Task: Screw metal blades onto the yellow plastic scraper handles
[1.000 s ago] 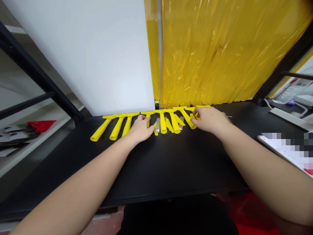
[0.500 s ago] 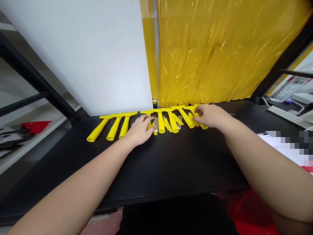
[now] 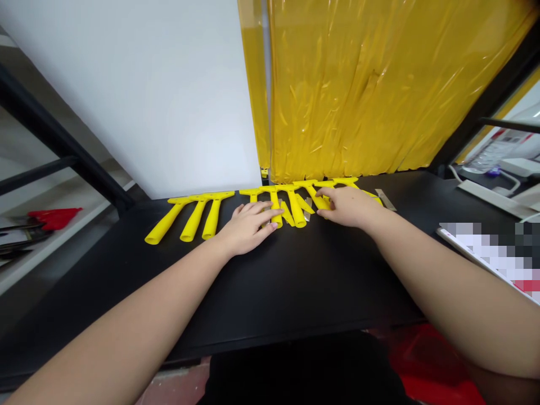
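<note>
Yellow T-shaped plastic handles, like squeegee or scraper handles, lie in a row along the back of the black table. A group of 3 is at the left, with its middle handle point(image 3: 194, 220) pointing toward me. My left hand point(image 3: 251, 226) lies palm down with fingers spread, its fingertips over a yellow handle point(image 3: 275, 199). Farther right, my right hand point(image 3: 350, 206) reaches over more handles, thumb and forefinger apart beside a tilted handle point(image 3: 314, 196). Between them lie small yellow pieces point(image 3: 287, 214) and a thin metal strip point(image 3: 307, 209), partly hidden.
Behind the row stand a white panel point(image 3: 181, 101) and a yellow plastic curtain point(image 3: 358, 90). Another metal strip point(image 3: 385, 199) lies right of my right hand. A white sheet-like object point(image 3: 472, 247) is on the right; a shelf point(image 3: 63, 239) stands left.
My right hand has shifted left along the row, and the metal strip beyond it now shows. My left fingers have stretched right over a handle. The view has shifted slightly.
</note>
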`<state>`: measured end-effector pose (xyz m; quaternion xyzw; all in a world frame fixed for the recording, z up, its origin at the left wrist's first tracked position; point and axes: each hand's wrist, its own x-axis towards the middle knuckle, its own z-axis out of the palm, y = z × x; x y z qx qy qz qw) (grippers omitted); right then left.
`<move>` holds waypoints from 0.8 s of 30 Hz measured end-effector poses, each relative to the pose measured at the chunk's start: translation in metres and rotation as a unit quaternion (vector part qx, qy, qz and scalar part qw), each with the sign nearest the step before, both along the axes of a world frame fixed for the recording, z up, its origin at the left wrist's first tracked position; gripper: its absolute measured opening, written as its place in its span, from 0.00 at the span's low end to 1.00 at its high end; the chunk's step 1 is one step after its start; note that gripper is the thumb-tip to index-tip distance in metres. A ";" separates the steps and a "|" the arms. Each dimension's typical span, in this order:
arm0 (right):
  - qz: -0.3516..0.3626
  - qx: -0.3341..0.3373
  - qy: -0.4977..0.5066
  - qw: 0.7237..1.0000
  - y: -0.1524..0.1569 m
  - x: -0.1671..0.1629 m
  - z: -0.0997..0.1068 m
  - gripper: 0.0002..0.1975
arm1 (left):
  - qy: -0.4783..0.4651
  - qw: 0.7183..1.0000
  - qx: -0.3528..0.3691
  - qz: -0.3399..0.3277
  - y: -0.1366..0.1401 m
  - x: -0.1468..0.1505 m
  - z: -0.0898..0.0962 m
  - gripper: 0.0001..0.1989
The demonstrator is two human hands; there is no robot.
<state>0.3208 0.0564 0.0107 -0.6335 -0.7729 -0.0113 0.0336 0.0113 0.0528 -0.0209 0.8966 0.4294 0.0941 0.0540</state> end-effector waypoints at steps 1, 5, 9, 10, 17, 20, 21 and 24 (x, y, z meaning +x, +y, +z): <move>0.006 -0.005 -0.004 1.000 0.000 0.000 -0.001 0.30 | 0.001 1.000 -0.003 0.000 0.001 0.000 0.000 0.27; 0.020 -0.022 -0.005 1.000 -0.001 0.000 -0.001 0.29 | 0.006 1.000 -0.007 0.003 0.001 -0.001 0.000 0.27; 0.028 -0.033 0.003 0.999 -0.005 -0.004 0.002 0.28 | 0.012 1.000 -0.008 0.003 0.000 -0.001 0.001 0.27; 0.032 -0.035 0.006 0.999 -0.006 -0.005 0.002 0.29 | 0.013 1.000 -0.007 0.003 0.000 -0.001 0.001 0.26; 0.055 -0.047 0.016 0.997 -0.011 -0.008 0.004 0.30 | 0.014 1.000 -0.001 0.002 -0.001 -0.003 0.002 0.26; 0.051 -0.041 0.038 0.997 -0.009 -0.001 0.009 0.29 | 0.011 1.000 0.002 0.000 -0.001 -0.003 0.002 0.26; 0.032 -0.027 0.042 0.998 -0.007 0.003 0.011 0.28 | 0.011 1.000 0.003 0.000 -0.001 -0.004 0.002 0.26; -0.068 0.023 0.022 0.997 0.002 0.019 0.014 0.26 | 0.008 1.000 0.000 -0.001 -0.001 -0.004 0.002 0.26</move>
